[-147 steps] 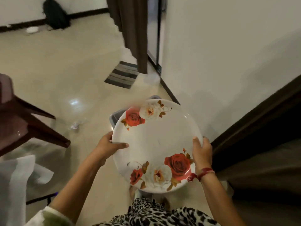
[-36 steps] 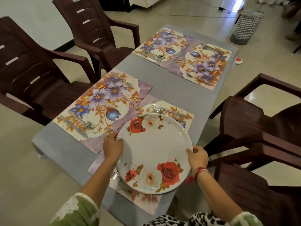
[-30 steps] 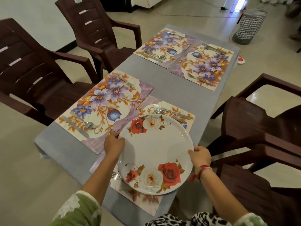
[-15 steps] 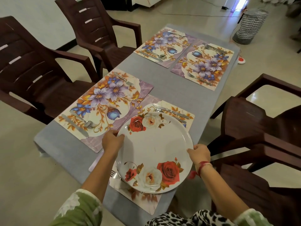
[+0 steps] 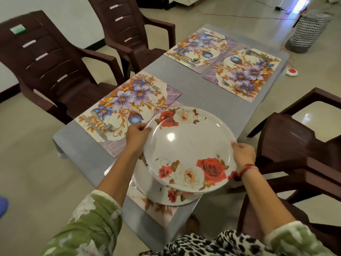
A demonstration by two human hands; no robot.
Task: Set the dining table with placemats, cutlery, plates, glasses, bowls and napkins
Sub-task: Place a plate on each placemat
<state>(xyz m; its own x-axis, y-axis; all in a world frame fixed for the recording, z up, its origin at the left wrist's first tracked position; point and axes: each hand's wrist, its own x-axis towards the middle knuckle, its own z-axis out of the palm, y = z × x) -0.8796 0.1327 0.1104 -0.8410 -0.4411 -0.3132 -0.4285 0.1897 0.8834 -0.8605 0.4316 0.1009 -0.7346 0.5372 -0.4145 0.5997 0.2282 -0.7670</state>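
Both hands on it: left hand and right hand grip the plate by opposite rims, tilted over the table's near right corner, above a second plate on the mat.

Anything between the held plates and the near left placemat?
Nothing visible blocks the plates. The placemat is bare in the middle; knife and spoon lie at its near end, a fork at its far end.

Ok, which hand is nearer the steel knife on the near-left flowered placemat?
Left. The left hand, gripping the white rose-patterned plate, is just right of the steel knife; the right hand holds its opposite rim.
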